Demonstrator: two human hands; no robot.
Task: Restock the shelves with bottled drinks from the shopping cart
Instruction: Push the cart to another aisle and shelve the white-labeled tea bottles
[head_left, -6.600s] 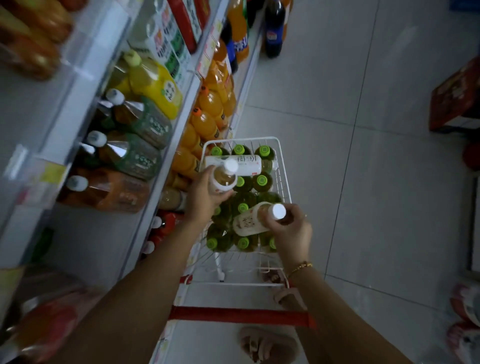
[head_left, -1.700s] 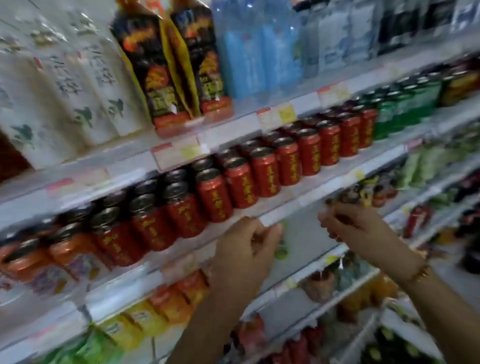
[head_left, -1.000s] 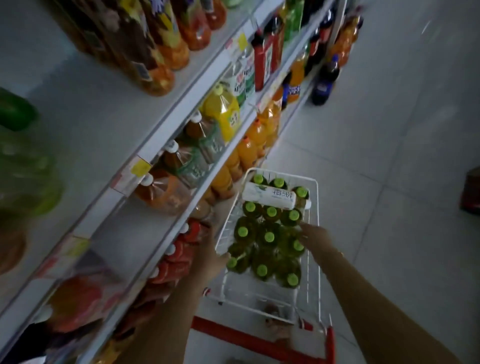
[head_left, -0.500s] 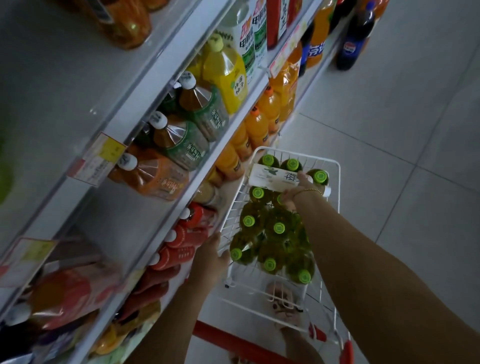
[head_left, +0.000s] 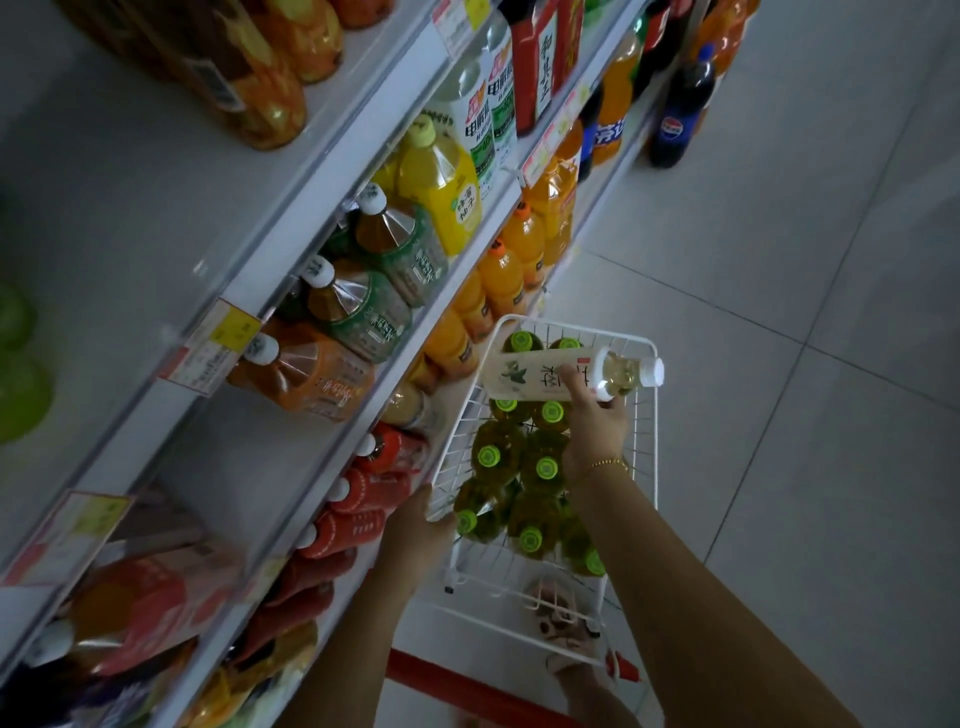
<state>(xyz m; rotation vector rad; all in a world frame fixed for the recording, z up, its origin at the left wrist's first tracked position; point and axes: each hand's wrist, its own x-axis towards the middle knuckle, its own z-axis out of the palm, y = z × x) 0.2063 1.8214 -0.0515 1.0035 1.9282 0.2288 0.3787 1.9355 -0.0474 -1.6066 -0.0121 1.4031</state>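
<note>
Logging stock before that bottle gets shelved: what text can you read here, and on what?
"和其正": red carton.
"蜂蜜柚子": yellow bottle.
On the pale bottle in the right hand: printed characters, not clearly legible.
The price tags and green-capped bottles in the cart: too blurred.

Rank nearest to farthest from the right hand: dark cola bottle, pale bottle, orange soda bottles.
1. pale bottle, gripped by the right hand above the cart.
2. orange soda bottles, low shelf, left of cart.
3. dark cola bottle, far down the aisle.
</note>
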